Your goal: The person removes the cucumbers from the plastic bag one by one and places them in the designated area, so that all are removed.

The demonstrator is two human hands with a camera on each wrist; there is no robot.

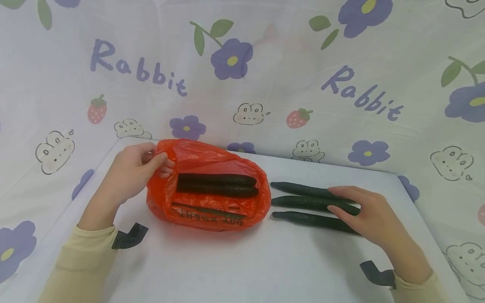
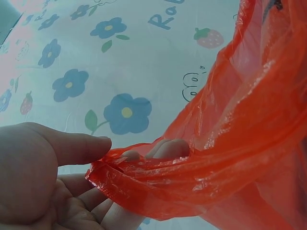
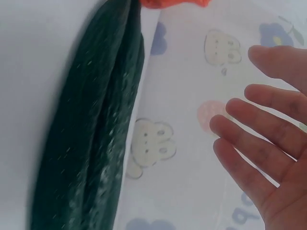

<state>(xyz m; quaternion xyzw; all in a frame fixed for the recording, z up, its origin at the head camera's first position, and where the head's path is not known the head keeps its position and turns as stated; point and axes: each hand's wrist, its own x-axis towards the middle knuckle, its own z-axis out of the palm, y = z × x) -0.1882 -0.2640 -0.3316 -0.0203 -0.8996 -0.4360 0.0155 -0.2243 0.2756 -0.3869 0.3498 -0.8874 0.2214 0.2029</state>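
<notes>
An orange plastic bag point(image 1: 197, 162) lies on its side on the white table point(image 1: 242, 261), mouth held up. My left hand point(image 1: 166, 163) pinches the bag's rim point(image 2: 158, 175) between thumb and fingers point(image 2: 165, 148). Two dark cucumbers point(image 1: 217, 185) lie inside, and a third point(image 1: 208, 210) shows through the plastic. Three more cucumbers point(image 1: 303, 197) lie in a row just right of the bag. My right hand point(image 1: 333, 200) reaches over their right ends with straight fingers point(image 3: 259, 129), holding nothing. In the right wrist view the cucumbers point(image 3: 96, 143) lie left of the palm.
A cloth point(image 1: 265, 84) printed with flowers, rabbits and strawberries hangs behind the table and drapes round its sides. The table's far edge runs just behind the bag. Bare table surface stretches in front of the bag and cucumbers.
</notes>
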